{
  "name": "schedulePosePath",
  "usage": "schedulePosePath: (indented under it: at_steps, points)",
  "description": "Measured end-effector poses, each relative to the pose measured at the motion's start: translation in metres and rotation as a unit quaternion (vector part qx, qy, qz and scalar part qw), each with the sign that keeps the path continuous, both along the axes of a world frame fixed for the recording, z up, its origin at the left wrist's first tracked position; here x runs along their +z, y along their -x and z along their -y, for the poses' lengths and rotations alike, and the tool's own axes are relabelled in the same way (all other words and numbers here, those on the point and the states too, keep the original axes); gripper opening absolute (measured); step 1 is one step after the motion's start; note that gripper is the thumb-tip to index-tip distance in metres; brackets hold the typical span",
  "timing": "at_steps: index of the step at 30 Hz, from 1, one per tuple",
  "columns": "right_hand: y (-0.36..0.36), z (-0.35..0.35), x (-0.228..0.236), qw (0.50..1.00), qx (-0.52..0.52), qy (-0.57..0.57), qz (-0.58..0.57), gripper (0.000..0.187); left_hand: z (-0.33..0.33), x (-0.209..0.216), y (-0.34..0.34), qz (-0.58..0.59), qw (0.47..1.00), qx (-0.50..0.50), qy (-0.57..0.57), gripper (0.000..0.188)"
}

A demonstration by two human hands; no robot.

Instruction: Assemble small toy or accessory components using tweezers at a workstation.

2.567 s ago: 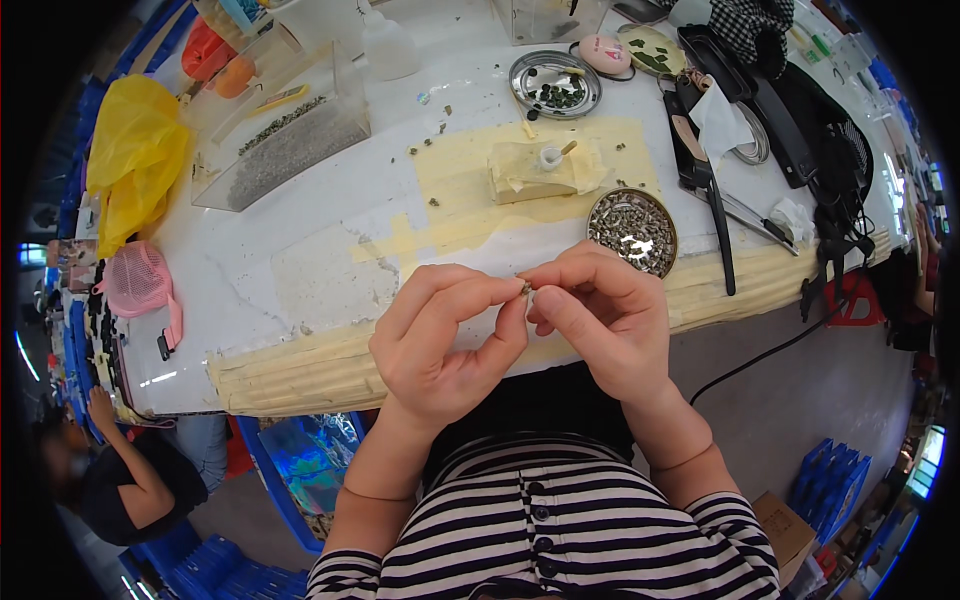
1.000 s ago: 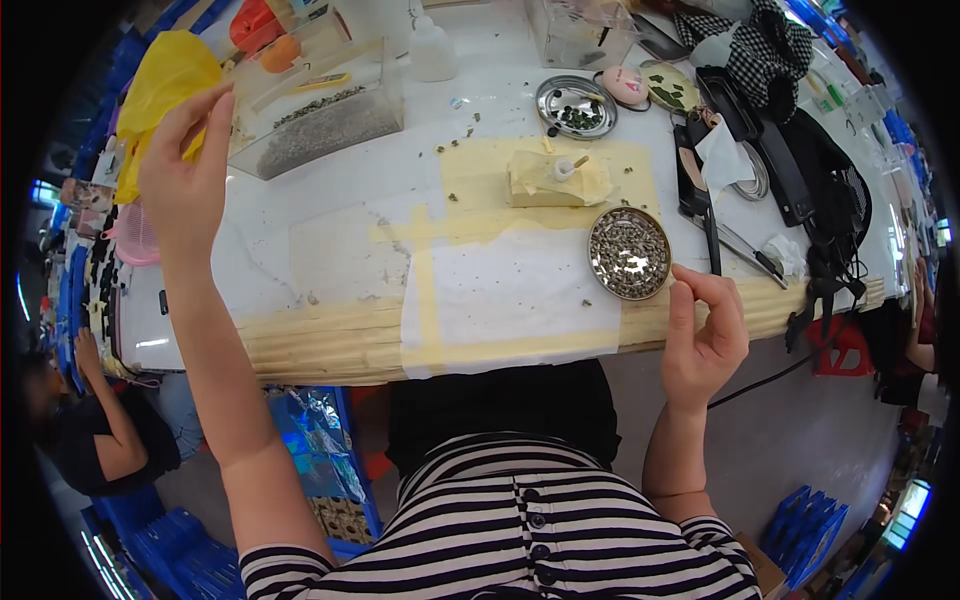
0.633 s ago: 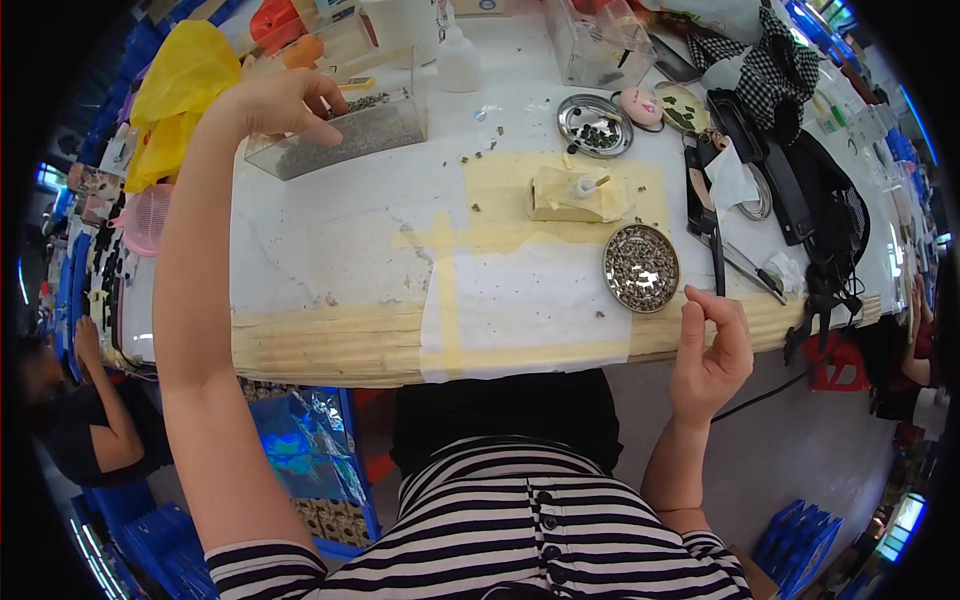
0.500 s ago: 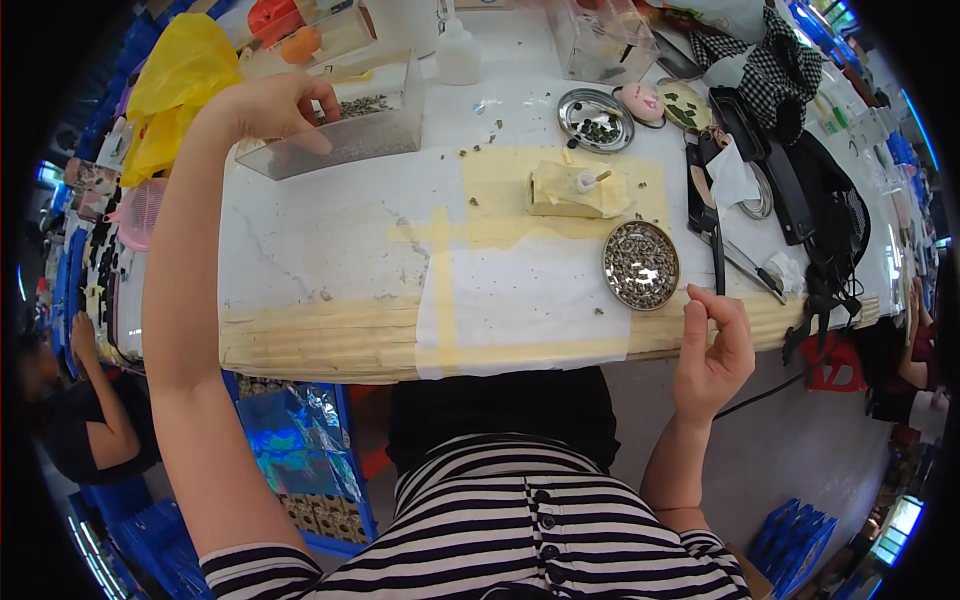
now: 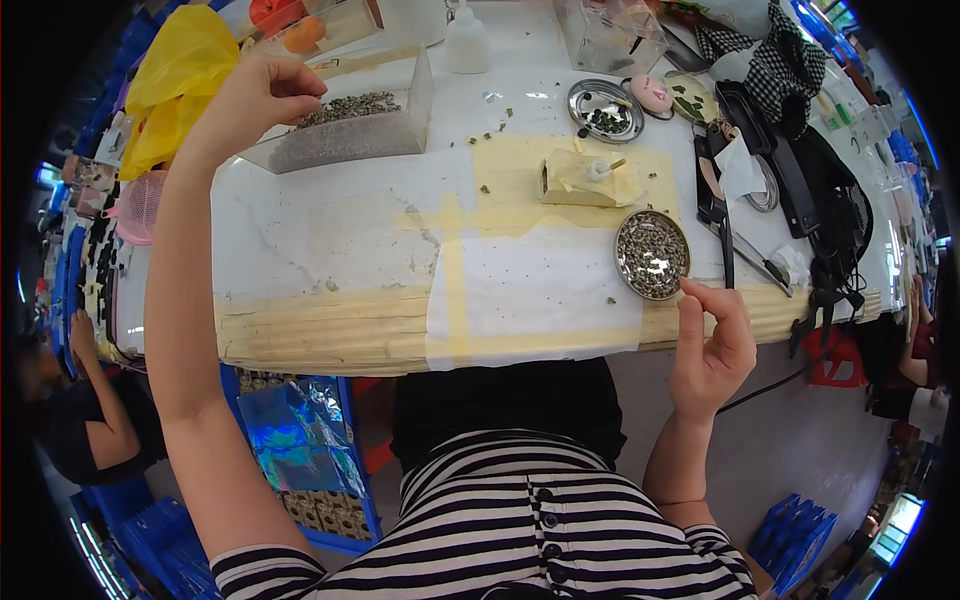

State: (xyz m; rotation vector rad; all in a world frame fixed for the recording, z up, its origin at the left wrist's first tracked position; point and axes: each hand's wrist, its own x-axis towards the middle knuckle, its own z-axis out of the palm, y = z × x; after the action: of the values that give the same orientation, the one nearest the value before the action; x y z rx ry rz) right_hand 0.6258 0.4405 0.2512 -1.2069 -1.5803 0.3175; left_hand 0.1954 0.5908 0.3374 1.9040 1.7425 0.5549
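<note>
My left hand (image 5: 262, 98) is raised at the left end of a transparent plastic box (image 5: 345, 148). Its fingertips are pinched together; anything between them is too small to make out. A heap of small grey-brown pieces (image 5: 360, 106) lies inside the box. Close by the lower right rim of a round metal dish (image 5: 620, 270), my right hand (image 5: 715, 345) has thumb and index finger nearly touching, with what they hold, if anything, not visible. Many small, shiny metallic pieces (image 5: 650, 245) fill the dish.
Behind the dish, a small tape-covered block (image 5: 585, 188) stands on yellow tape. Farther back are a metal dish of dark bits (image 5: 608, 122), a pink oval object (image 5: 652, 94) and a white squeeze bottle (image 5: 467, 45). Black-handled tools (image 5: 722, 215) lie right; a yellow bag (image 5: 175, 85) is left.
My left hand has risen out of the plastic box, its fingers closing into a pinch. My right hand stays almost still near the dish, and the view has shifted slightly.
</note>
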Motion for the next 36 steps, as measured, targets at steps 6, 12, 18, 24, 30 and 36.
schedulePosePath:
  at_steps: [6,12,18,24,30,36]
  points:
    - [0.002,0.007,0.001,1.0,-0.001,-0.002,0.0,0.011,0.073,0.008,-0.066,0.097,0.98,-0.107,-0.136,0.018]
    - [0.021,0.008,0.009,0.998,0.062,-0.013,0.01,0.013,0.135,-0.047,-0.133,0.0,0.973,-0.189,-0.131,0.014]
    - [0.016,0.011,0.006,0.998,0.057,-0.009,0.016,0.014,0.14,-0.057,-0.139,0.003,0.976,-0.135,-0.169,0.015]
    - [0.016,0.014,0.001,0.998,0.062,-0.003,0.011,0.014,0.147,-0.067,-0.135,0.025,0.974,-0.095,-0.205,0.019]
    - [0.019,0.013,0.003,0.997,0.073,-0.002,0.014,0.014,0.149,-0.064,-0.15,0.005,0.965,-0.096,-0.243,0.016]
    - [0.024,0.016,0.004,0.996,0.088,-0.004,0.008,0.016,0.15,-0.074,-0.161,-0.011,0.965,-0.106,-0.239,0.014]
